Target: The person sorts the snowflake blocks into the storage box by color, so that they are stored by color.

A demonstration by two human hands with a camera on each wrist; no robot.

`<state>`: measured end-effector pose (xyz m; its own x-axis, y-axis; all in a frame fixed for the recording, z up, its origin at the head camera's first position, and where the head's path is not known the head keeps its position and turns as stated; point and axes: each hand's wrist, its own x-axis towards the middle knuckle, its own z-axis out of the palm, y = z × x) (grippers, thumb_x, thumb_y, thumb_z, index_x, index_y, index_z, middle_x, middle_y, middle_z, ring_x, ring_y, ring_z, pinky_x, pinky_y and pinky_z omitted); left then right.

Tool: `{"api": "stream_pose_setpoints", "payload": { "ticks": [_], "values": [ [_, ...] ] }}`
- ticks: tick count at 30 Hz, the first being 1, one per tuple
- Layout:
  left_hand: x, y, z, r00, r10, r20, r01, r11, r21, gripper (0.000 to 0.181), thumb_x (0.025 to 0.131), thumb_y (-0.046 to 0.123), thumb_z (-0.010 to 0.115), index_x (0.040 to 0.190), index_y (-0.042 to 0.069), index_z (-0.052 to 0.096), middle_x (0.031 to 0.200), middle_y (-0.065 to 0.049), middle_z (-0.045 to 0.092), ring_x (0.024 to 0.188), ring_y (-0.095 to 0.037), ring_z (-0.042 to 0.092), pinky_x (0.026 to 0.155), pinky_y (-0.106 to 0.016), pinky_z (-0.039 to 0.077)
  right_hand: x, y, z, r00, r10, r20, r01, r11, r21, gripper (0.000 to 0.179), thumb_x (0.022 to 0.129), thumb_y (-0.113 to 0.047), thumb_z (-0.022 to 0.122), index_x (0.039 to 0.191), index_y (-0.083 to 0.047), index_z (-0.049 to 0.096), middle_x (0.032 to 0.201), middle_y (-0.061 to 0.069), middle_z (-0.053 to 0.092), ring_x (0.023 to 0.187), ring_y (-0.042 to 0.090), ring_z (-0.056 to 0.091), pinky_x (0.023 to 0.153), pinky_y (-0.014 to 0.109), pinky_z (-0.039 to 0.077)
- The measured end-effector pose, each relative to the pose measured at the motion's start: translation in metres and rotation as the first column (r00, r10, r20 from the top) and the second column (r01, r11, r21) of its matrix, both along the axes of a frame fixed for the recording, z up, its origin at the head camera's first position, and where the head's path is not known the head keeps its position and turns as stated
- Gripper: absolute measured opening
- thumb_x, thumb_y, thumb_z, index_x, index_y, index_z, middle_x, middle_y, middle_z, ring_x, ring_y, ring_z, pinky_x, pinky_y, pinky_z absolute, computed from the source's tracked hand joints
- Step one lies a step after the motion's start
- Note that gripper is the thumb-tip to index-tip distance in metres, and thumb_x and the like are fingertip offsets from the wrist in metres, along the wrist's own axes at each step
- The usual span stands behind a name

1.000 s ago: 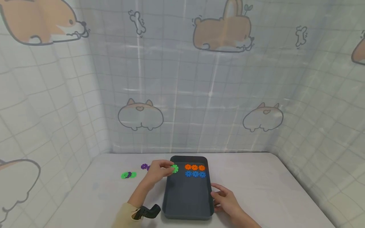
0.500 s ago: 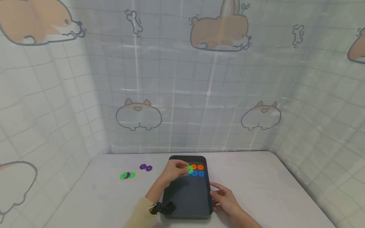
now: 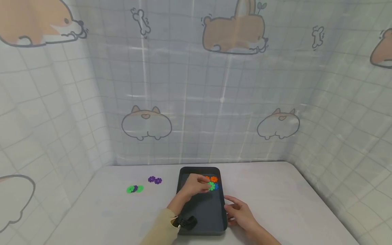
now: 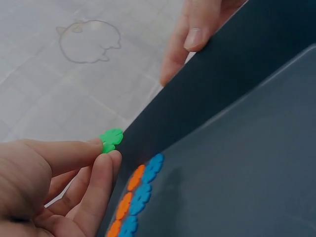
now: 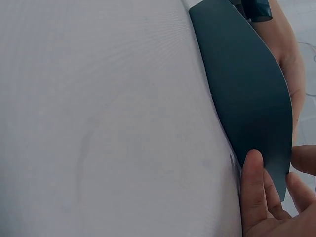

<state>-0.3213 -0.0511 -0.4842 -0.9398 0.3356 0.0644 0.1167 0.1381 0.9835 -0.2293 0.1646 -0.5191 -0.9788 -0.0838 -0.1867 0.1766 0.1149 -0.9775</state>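
Observation:
My left hand [image 3: 195,185] pinches a green flower-shaped plastic disc [image 3: 211,186] between thumb and fingertips, over the dark grey tray [image 3: 203,214]. In the left wrist view the green disc [image 4: 111,139] is held above the tray floor. Below it lie a row of three orange discs [image 4: 123,206] and a row of three blue discs [image 4: 140,198], side by side. From the head, my hand and the green disc hide part of both rows. My right hand [image 3: 242,213] touches the tray's right side, its relaxed fingers [image 5: 254,175] against the outer wall and others at the rim.
On the white table [image 3: 275,197], left of the tray, lie two purple discs [image 3: 154,180]. Nearer and further left, green discs and a purple one form an overlapping cluster [image 3: 134,189]. A patterned curtain [image 3: 220,85] encloses the back and sides.
My left hand has carried the green disc rightward from the tray's left rim to over the orange and blue rows. The right hand stays at the tray's side.

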Motion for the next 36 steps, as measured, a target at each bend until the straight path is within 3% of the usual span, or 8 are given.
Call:
{"api": "stream_pose_setpoints", "payload": {
  "ticks": [6, 14, 22, 29, 36],
  "values": [
    [-0.006, 0.009, -0.009, 1.000, 0.006, 0.028, -0.006, 1.000, -0.020, 0.019, 0.080, -0.003, 0.075, 0.098, -0.007, 0.070, 0.085, -0.013, 0.063, 0.070, -0.021, 0.069, 0.065, -0.032, 0.059, -0.001, 0.001, -0.001, 1.000, 0.003, -0.004, -0.003, 1.000, -0.007, 0.054, 0.093, -0.022, 0.067, 0.141, -0.004, 0.048, 0.095, 0.008, 0.065, 0.074, 0.020, 0.065, 0.059, 0.035, 0.057],
    [-0.005, 0.014, -0.016, 1.000, 0.009, 0.020, -0.007, 0.998, -0.065, 0.015, 0.078, -0.005, 0.076, 0.092, -0.007, 0.071, 0.075, -0.011, 0.065, 0.065, -0.021, 0.069, 0.062, -0.033, 0.059, 0.001, 0.000, -0.001, 1.000, -0.003, 0.002, 0.003, 1.000, -0.001, 0.054, 0.094, -0.022, 0.066, 0.141, -0.004, 0.048, 0.095, 0.008, 0.065, 0.074, 0.020, 0.065, 0.059, 0.035, 0.057],
    [-0.008, 0.016, -0.019, 0.998, -0.015, -0.069, 0.002, 0.983, -0.182, 0.016, 0.074, -0.004, 0.079, 0.088, -0.004, 0.073, 0.072, -0.007, 0.066, 0.061, -0.021, 0.069, 0.056, -0.031, 0.058, 0.000, -0.001, 0.001, 1.000, -0.009, 0.016, 0.009, 1.000, 0.009, 0.056, 0.092, -0.024, 0.068, 0.141, -0.006, 0.049, 0.096, 0.008, 0.065, 0.076, 0.020, 0.065, 0.061, 0.034, 0.057],
    [-0.011, 0.019, -0.027, 0.996, 0.014, -0.087, -0.035, 0.969, -0.246, 0.014, 0.073, -0.002, 0.079, 0.086, 0.000, 0.074, 0.069, -0.003, 0.066, 0.057, -0.016, 0.067, 0.053, -0.028, 0.056, 0.000, -0.002, 0.000, 1.000, -0.001, 0.009, 0.001, 1.000, 0.006, 0.056, 0.092, -0.024, 0.069, 0.141, -0.006, 0.049, 0.096, 0.008, 0.066, 0.076, 0.020, 0.065, 0.061, 0.034, 0.057],
    [-0.011, 0.023, -0.027, 0.992, 0.035, -0.120, -0.070, 0.952, -0.297, 0.011, 0.074, 0.001, 0.081, 0.083, 0.003, 0.076, 0.062, -0.002, 0.065, 0.052, -0.014, 0.065, 0.049, -0.027, 0.055, 0.000, -0.002, 0.001, 1.000, -0.009, 0.013, 0.009, 1.000, 0.006, 0.055, 0.093, -0.022, 0.067, 0.141, -0.006, 0.048, 0.096, 0.009, 0.065, 0.076, 0.020, 0.065, 0.061, 0.034, 0.057]
  ]
}}
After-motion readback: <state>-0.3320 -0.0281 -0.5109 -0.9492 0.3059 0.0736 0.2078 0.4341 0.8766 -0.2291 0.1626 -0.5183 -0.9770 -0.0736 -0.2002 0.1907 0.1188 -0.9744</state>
